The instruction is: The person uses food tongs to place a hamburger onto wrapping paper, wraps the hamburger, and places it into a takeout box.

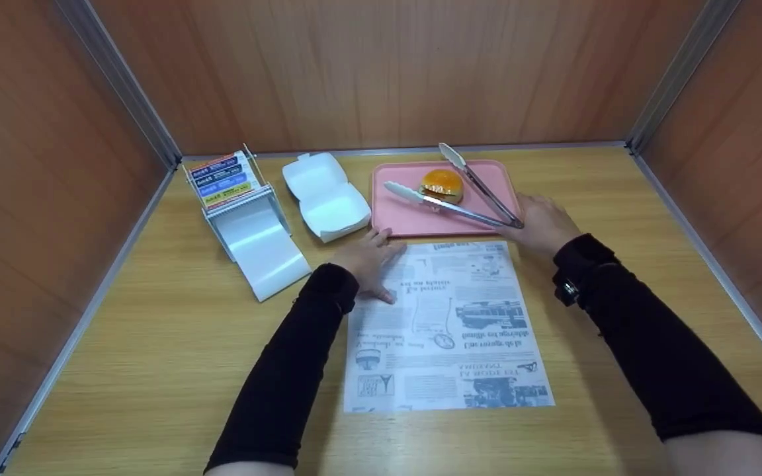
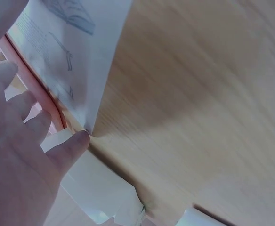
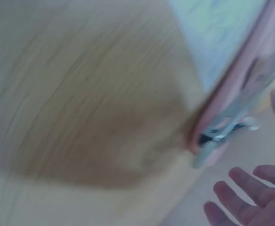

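Note:
My left hand (image 1: pixel 369 263) rests over the upper left corner of a sheet of newsprint-patterned food paper (image 1: pixel 447 330), fingers spread. A fingertip lies at the paper's corner in the left wrist view. At the lower right of the pink tray (image 1: pixel 401 221), my right hand (image 1: pixel 543 223) reaches beside the joined end of the metal tongs (image 1: pixel 467 213). In the right wrist view its fingers (image 3: pixel 243 181) are spread and apart from the tongs. The tongs lie on the tray with their arms apart, either side of a burger (image 1: pixel 442 185).
An opened white clamshell box (image 1: pixel 331 205) stands left of the tray. Farther left is a metal dispenser (image 1: pixel 249 231) with colourful labelled boxes (image 1: pixel 222 182) and a white sloping plate. Wooden panels (image 1: pixel 381 73) enclose the back and sides of the wooden table (image 1: pixel 156 370).

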`<action>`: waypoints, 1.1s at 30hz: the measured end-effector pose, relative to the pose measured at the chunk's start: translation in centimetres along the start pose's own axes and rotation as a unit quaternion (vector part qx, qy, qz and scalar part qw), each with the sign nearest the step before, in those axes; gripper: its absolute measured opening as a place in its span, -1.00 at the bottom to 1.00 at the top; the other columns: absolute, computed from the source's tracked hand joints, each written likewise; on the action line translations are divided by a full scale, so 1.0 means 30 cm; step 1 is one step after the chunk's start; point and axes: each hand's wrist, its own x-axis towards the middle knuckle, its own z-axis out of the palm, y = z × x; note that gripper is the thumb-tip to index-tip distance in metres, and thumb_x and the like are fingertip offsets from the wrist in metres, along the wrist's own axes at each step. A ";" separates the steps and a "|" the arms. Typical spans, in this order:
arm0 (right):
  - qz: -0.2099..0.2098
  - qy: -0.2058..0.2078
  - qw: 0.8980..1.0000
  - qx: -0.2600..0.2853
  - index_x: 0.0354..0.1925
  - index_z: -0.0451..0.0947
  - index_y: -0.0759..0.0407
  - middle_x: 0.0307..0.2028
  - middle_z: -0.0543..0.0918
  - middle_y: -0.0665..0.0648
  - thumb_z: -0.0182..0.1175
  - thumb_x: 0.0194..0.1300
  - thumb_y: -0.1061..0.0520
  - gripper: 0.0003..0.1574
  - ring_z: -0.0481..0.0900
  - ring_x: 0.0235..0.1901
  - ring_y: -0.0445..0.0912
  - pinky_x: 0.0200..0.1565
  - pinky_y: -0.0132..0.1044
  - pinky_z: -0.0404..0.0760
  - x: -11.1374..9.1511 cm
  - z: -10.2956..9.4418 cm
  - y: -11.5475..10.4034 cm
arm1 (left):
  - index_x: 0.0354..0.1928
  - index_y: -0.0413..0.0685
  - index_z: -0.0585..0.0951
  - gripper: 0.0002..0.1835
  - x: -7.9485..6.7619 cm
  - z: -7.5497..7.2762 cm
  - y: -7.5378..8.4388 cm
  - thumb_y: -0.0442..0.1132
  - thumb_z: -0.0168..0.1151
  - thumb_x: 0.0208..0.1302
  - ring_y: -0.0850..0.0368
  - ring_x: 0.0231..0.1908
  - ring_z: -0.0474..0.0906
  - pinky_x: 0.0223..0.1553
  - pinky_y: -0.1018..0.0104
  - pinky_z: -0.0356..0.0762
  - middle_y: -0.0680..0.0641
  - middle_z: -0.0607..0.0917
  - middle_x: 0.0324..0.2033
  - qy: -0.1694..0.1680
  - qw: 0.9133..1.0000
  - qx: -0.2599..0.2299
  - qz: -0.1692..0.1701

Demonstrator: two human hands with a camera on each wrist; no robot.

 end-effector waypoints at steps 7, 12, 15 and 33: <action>0.060 -0.014 0.998 0.031 0.65 0.02 0.40 0.53 0.26 0.51 0.35 0.46 -0.20 0.20 0.19 0.51 0.36 0.54 0.27 0.13 0.069 0.100 -0.023 | 0.69 0.25 0.22 0.15 -0.027 -0.008 0.007 0.35 0.55 0.10 -0.21 0.69 -0.24 0.64 -0.02 -0.02 -0.22 -0.10 0.71 -0.001 1.000 -0.026 -0.003; 0.075 -0.001 0.997 0.011 0.65 0.00 0.42 0.47 0.34 0.55 0.34 0.49 -0.17 0.17 0.28 0.45 0.38 0.49 0.30 0.18 0.092 0.136 -0.052 | 0.69 0.29 0.20 0.14 -0.028 -0.009 0.011 0.37 0.51 0.12 -0.20 0.69 -0.26 0.64 -0.03 -0.03 -0.21 -0.12 0.71 -0.006 1.000 -0.020 -0.007; 0.083 0.013 0.996 -0.012 0.64 0.01 0.44 0.47 0.33 0.56 0.31 0.53 -0.09 0.10 0.26 0.46 0.41 0.46 0.36 0.21 0.100 0.148 -0.051 | 0.69 0.30 0.18 0.15 -0.024 -0.011 0.013 0.39 0.49 0.12 -0.22 0.69 -0.26 0.64 -0.03 -0.04 -0.22 -0.12 0.71 -0.009 1.000 -0.010 -0.001; 0.078 0.029 0.997 0.005 0.65 0.07 0.35 0.22 0.41 0.41 0.15 0.44 -0.54 0.30 0.43 -0.04 0.22 0.07 0.12 0.49 0.024 0.051 0.018 | 0.69 0.25 0.20 0.15 -0.014 -0.008 0.002 0.28 0.56 0.12 -0.20 0.69 -0.31 0.66 -0.02 -0.09 -0.20 -0.16 0.71 -0.009 0.999 -0.054 0.002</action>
